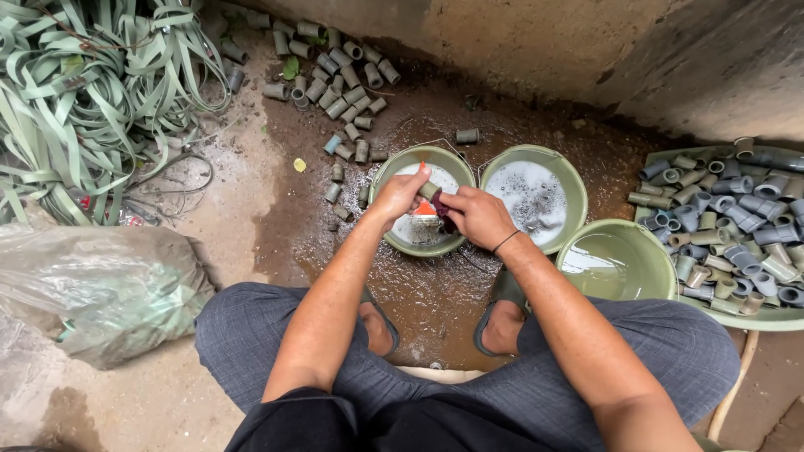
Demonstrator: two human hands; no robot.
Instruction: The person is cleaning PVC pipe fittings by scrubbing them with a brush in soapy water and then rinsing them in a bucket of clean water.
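Risk noted: the wet, soapy pipe piece (428, 191) could slip from the fingers and drop into the suds, as grip on a slick surface looks marginal. The left hand (400, 194) has its fingers curled closed around the piece, holding it just above the soapy bowl (387, 170). The right hand (476, 216) is closed on a dark scrubbing pad (442, 211) pressed against the piece's lower end. More pipe pieces (339, 71) lie well beyond the fingertips.

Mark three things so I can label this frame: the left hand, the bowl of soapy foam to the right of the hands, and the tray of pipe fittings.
left hand (400, 194), head view, back of the hand.
foam bowl (572, 178), head view, right rim.
tray of pipe fittings (758, 319), head view, near rim.
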